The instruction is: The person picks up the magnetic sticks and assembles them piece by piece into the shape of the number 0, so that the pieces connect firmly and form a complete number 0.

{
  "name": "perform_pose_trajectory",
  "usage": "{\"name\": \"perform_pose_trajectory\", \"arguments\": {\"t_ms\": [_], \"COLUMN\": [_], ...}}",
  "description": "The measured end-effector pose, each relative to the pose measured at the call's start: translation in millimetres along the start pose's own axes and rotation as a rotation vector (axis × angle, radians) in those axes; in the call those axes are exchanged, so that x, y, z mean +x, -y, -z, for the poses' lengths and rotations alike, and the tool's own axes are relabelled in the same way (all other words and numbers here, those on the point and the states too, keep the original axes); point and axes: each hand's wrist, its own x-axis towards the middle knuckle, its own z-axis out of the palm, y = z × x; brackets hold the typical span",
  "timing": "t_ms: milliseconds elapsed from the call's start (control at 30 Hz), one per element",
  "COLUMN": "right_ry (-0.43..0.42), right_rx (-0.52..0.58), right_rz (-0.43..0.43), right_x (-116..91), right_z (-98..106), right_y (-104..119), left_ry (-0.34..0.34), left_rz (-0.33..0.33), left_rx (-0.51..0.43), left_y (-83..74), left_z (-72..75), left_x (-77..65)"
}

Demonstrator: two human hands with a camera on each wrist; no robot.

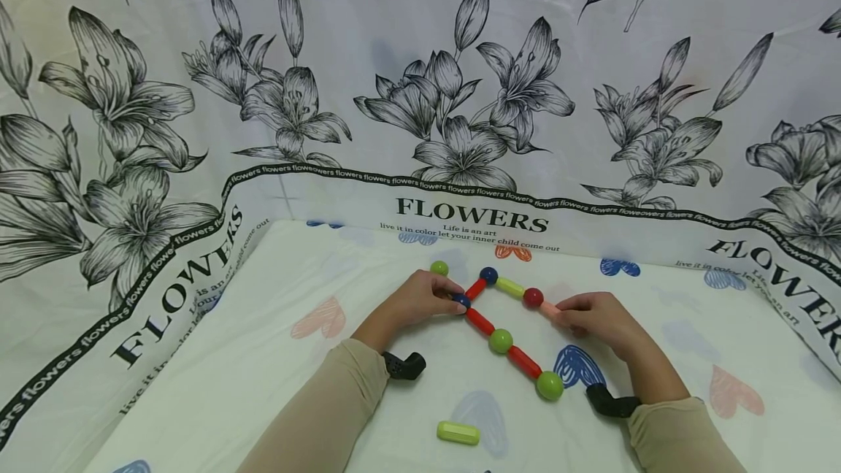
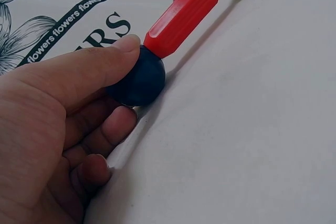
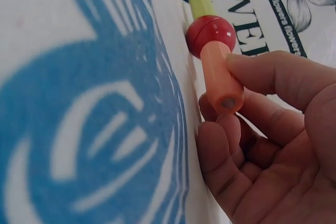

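Backdrop (image 1: 394, 28): white cloth, black line-drawn flowers, lettered band along its lower part; spans far side and wraps left and right. White sheet (image 1: 230, 385) under everything, printed hearts (image 1: 578, 366) in blue and pink/orange. Two beige sleeves (image 1: 328, 400) come in from near side.

Rod-and-ball chain (image 1: 481, 321) sits mid-sheet, bent, open towards near right. Far branch: left blue ball (image 1: 463, 301), short red rod (image 1: 476, 289), far blue ball (image 1: 488, 276), yellow-green rod (image 1: 510, 287), red ball (image 1: 533, 298), peach rod (image 1: 550, 310). Near branch off the same left blue ball: red rod, green ball (image 1: 501, 341), red rod, end green ball (image 1: 550, 386). Peach rod and end green ball are apart.

Left hand (image 1: 420, 298): thumb and fingers pinching left blue ball. Right hand (image 1: 594, 316): pinching peach rod; rod's free end shows a grey disc in the right wrist view. Black device (image 1: 404, 366) at each wrist.

Loose yellow-green rod (image 1: 458, 433) on near side, well apart from chain. Far green ball (image 1: 439, 268) just beyond left hand; can't tell if they touch.
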Motion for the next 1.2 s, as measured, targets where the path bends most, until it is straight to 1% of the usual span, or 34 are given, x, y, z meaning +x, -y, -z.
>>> {"name": "perform_pose_trajectory", "arguments": {"t_ms": [100,333,467,700,833,967,1067,1200], "right_ry": [0.012,0.063,0.083,0.118,0.138,0.141,0.118,0.083], "right_rx": [-0.009,-0.006,-0.008,0.028,0.034,0.027,-0.002,-0.024], "right_rz": [0.0,0.038,0.038,0.049,0.069,0.067,0.053,0.06], "right_x": [-1,-3,-6,-9,-11,-13,-14,-16], "right_z": [1,3,4,4,5,6,9,14], "right_y": [-1,-3,-3,-2,-2,0,1,4], "left_ry": [-0.001,0.0,0.001,-0.001,0.001,0.006,0.005,0.004], "left_rz": [-0.001,-0.002,-0.007,-0.01,-0.009,-0.008,-0.008,-0.005], "left_rx": [0.002,-0.005,-0.011,-0.003,-0.004,-0.011,-0.012,-0.014], "left_y": [0.4,1.2,-0.2,-0.7,-0.6,-0.3,0.1,0.2], "left_z": [0.0,-0.3,-0.2,0.2,0.3,0.3,0.4,0.6], "left_x": [0.2,-0.2,-1.0,-1.0,-1.1,-1.1,-0.7,-0.4]}}
